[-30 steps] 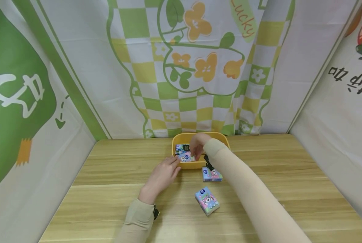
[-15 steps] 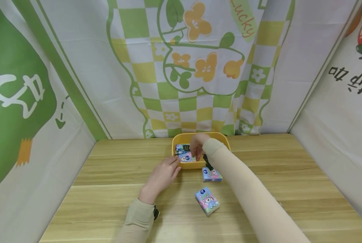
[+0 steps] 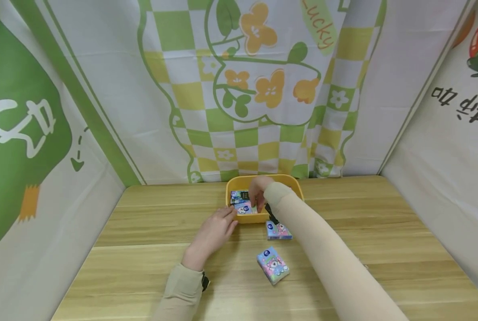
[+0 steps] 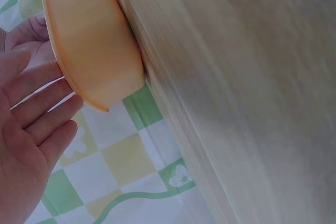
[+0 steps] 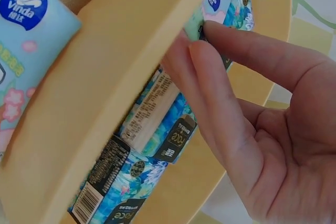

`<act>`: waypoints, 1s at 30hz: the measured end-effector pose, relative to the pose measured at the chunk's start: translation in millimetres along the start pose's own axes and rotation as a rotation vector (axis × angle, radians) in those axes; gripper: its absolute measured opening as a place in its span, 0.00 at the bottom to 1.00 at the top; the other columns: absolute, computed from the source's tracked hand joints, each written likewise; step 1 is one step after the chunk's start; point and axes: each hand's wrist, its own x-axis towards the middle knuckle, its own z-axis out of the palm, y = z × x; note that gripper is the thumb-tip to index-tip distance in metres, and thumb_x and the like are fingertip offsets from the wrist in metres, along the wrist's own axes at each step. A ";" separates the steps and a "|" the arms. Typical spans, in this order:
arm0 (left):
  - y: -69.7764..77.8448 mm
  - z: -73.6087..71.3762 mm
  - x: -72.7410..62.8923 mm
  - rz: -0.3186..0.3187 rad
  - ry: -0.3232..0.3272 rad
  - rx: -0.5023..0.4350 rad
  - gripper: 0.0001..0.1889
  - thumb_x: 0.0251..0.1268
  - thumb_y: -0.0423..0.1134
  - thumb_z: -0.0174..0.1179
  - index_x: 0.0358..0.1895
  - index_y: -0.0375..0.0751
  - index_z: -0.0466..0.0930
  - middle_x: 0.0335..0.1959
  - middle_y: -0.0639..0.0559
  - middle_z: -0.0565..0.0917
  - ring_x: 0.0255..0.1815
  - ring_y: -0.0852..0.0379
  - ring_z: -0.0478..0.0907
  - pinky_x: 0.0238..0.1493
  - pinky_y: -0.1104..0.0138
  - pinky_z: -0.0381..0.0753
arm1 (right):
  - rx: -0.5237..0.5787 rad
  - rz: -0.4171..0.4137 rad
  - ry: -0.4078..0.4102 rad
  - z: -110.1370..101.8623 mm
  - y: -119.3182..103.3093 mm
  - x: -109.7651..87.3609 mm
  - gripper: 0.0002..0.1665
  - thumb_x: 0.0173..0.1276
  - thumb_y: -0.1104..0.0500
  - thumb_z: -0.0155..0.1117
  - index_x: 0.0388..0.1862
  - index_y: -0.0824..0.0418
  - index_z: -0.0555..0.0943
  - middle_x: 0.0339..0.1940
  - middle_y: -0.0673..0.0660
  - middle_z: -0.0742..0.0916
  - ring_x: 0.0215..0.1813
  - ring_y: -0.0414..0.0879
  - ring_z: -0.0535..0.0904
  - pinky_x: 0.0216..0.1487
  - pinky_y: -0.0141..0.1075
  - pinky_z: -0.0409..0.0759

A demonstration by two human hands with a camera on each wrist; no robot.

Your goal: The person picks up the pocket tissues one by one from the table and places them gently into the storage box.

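A yellow plastic basket [image 3: 250, 219] holds several tissue packs. My right hand [image 3: 260, 191] reaches down inside it, the thumb and fingers pinching the green end of a pink-and-blue tissue pack [image 3: 244, 208] near the front wall. Dark blue tissue packs [image 5: 139, 187] with black labels lie beside and under that hand. My left hand [image 3: 214, 231] rests at the basket's front left corner, its fingers fairly straight and touching the rim [image 4: 60, 66]. Part of the held pack is hidden by the right fingers.
A pink-and-blue tissue pack [image 3: 279, 230] lies against the basket's front, partly behind the right wrist strap. Nearer on the wooden table [image 3: 142, 249] lies another tissue pack [image 3: 273, 266], turned at an angle. A checked curtain [image 3: 247, 142] hangs right behind the basket.
The pack under my right fingers has shifted slightly inside the basket. Both hands stay in nearly the same place; the head view has moved a little.
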 end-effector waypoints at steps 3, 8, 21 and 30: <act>0.0 0.1 -0.2 0.003 0.002 -0.006 0.20 0.69 0.40 0.55 0.59 0.31 0.76 0.61 0.38 0.76 0.62 0.41 0.73 0.66 0.52 0.71 | -0.034 -0.005 0.020 1.3 0.4 -0.3 0.18 0.66 0.65 0.60 0.53 0.72 0.78 0.38 0.63 0.89 0.41 0.45 0.87 0.52 0.32 0.82; -0.2 -0.3 -0.7 0.010 0.003 -0.010 0.20 0.70 0.40 0.54 0.59 0.32 0.76 0.61 0.38 0.76 0.62 0.41 0.73 0.66 0.52 0.71 | -0.070 -0.020 0.031 2.7 2.6 0.5 0.14 0.66 0.64 0.60 0.48 0.71 0.80 0.36 0.61 0.89 0.34 0.42 0.86 0.54 0.31 0.81; 0.2 -1.6 -1.1 0.003 -0.010 0.007 0.20 0.71 0.41 0.53 0.60 0.33 0.75 0.62 0.39 0.76 0.63 0.42 0.73 0.67 0.54 0.71 | -0.040 -0.007 0.034 4.6 5.0 5.4 0.11 0.67 0.63 0.60 0.43 0.70 0.82 0.38 0.60 0.89 0.35 0.40 0.85 0.54 0.30 0.81; 0.6 -2.4 -0.9 0.003 -0.018 0.005 0.20 0.71 0.41 0.53 0.60 0.32 0.74 0.62 0.38 0.75 0.63 0.41 0.72 0.67 0.53 0.71 | -0.057 -0.020 0.039 5.6 5.3 4.6 0.14 0.67 0.63 0.61 0.48 0.71 0.81 0.43 0.61 0.88 0.34 0.40 0.84 0.56 0.30 0.80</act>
